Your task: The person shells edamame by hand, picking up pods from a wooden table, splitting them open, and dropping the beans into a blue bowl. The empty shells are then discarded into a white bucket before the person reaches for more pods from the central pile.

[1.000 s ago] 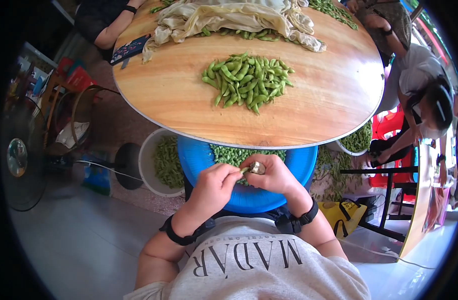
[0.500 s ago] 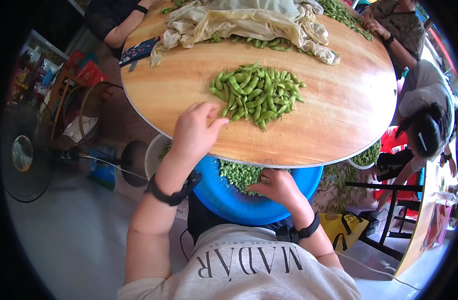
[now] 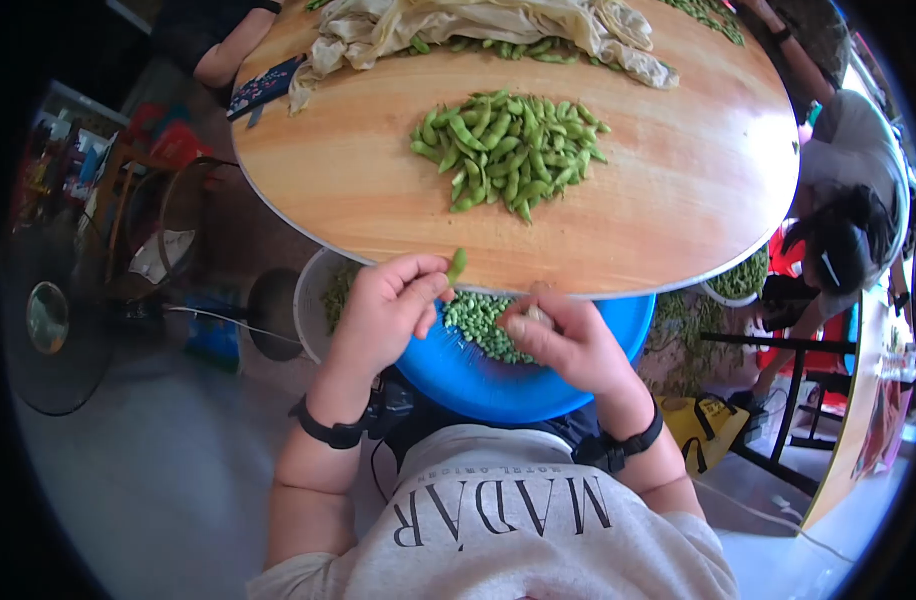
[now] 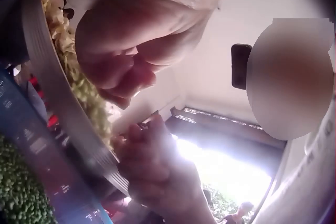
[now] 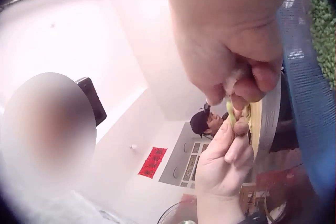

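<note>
My left hand (image 3: 393, 305) pinches one green soybean pod (image 3: 457, 266) between thumb and fingertips, upright just off the table's near edge. My right hand (image 3: 573, 340) is curled over the basin and holds a small pale, shiny piece (image 3: 538, 316); the fingers hide most of it. The right wrist view shows the pod (image 5: 230, 112) between the two hands, close to the right fingertips. Below the hands, a blue basin (image 3: 458, 385) holds shelled green beans (image 3: 483, 325). A heap of unshelled pods (image 3: 518, 150) lies on the round wooden table (image 3: 328, 180).
A crumpled pale cloth (image 3: 488, 30) covers more pods at the back of the table. A white bucket (image 3: 313, 310) stands left of the basin. A yellow bag (image 3: 713, 425) lies to the right. A floor fan (image 3: 53, 320) stands at left; other people sit around.
The hands met over the basin at a pod, then the left hand reached to the heap. It has come back with a pod pinched, while the right hand has risen slightly above the basin.
</note>
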Tool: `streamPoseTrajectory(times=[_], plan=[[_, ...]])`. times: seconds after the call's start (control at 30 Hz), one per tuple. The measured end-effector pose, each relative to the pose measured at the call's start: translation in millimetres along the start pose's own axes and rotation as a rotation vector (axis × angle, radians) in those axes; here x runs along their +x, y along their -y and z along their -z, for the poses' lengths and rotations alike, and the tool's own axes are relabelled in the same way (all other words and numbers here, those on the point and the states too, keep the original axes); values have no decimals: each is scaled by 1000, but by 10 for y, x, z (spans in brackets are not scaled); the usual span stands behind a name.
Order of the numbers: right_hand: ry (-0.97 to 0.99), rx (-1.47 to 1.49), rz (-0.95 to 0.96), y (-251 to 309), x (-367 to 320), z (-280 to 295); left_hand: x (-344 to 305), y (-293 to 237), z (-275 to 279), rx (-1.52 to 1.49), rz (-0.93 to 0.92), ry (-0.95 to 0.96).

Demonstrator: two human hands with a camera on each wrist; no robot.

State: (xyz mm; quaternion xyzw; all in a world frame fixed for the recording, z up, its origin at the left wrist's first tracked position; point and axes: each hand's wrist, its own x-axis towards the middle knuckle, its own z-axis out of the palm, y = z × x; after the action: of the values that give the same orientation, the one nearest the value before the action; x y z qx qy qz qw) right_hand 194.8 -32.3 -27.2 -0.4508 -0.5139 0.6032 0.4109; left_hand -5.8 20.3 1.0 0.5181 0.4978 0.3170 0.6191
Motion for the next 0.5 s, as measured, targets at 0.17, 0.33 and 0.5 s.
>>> streamPoseTrajectory(times=[0.17, 0.33, 0.5], plan=[[76, 333, -163, 56, 63, -89, -239, 121, -261, 58, -96, 49], [91, 236, -137, -5, -31, -132, -331, 150, -370, 364, -389, -34], [126, 426, -226, 25, -131, -91, -359, 200, -373, 383, -517, -57]])
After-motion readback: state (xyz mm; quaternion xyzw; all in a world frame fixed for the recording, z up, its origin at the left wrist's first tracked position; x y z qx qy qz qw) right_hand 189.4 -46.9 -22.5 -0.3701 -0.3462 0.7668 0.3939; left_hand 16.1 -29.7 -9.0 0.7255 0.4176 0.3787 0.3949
